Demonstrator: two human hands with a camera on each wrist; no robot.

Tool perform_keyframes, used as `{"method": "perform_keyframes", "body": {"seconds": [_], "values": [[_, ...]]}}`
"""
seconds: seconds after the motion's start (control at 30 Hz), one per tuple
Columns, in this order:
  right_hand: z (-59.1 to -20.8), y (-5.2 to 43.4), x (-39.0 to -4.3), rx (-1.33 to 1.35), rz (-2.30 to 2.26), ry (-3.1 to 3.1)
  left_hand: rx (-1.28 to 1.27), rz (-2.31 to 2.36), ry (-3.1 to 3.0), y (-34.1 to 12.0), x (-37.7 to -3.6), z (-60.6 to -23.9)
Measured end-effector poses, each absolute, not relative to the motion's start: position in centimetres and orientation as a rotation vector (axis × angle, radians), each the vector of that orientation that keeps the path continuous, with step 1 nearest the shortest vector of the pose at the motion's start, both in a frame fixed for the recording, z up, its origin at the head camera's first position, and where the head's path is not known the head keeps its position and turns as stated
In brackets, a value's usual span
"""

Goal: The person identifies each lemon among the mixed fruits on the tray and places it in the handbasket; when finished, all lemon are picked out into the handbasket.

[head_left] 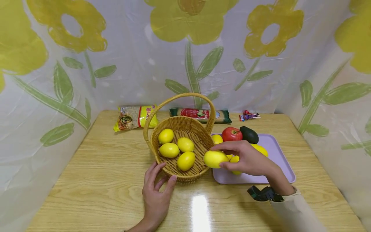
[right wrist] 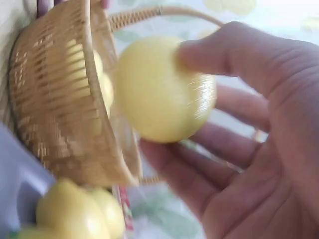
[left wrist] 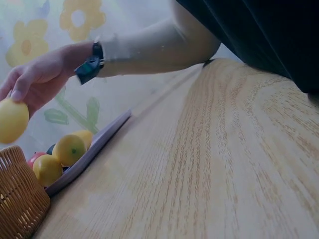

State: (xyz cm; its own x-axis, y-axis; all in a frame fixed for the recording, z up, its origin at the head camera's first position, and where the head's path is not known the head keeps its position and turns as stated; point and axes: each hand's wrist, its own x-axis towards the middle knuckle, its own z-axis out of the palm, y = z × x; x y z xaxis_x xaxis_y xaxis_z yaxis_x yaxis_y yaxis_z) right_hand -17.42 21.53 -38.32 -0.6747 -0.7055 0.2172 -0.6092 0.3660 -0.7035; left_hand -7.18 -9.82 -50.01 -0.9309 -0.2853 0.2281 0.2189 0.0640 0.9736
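Observation:
My right hand (head_left: pixel 249 158) pinches a yellow lemon (head_left: pixel 215 159) between thumb and fingers, at the right rim of a wicker basket (head_left: pixel 200 135) in the head view. In the right wrist view the held lemon (right wrist: pixel 164 89) hangs beside the basket's rim. Several lemons (head_left: pixel 169 150) lie inside the basket. My left hand (head_left: pixel 157 196) rests its fingers and thumb against the basket's near left side. Under the right hand is a lilac tray (head_left: pixel 278 161) with more lemons, a red fruit (head_left: pixel 232 134), a dark green avocado (head_left: pixel 249 134) and a longer yellow fruit (head_left: pixel 259 149).
Behind the basket lie a yellow food bag (head_left: pixel 134 117) and a green-and-red package (head_left: pixel 223 116). Some wrapped lollipops (head_left: pixel 248 115) lie at the back right. The basket's tall handle (head_left: pixel 185 95) arches over it. A flowered sheet (head_left: pixel 127 64) encloses the wooden table (head_left: pixel 101 180).

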Motion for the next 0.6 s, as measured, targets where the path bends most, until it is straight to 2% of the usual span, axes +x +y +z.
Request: {"method": "perform_keyframes", "body": {"seconds": [0.4, 0.6], "values": [[-38.6, 14.1, -18.4, -1.314, -0.863, 2.5, 0.062, -1.915, -1.995, -10.0, -7.3, -50.1], [-39.3, 11.6, -18.0, -1.35, -0.994, 2.415, 0.064, -1.909, -1.989, -9.8, -7.2, -50.2]]}}
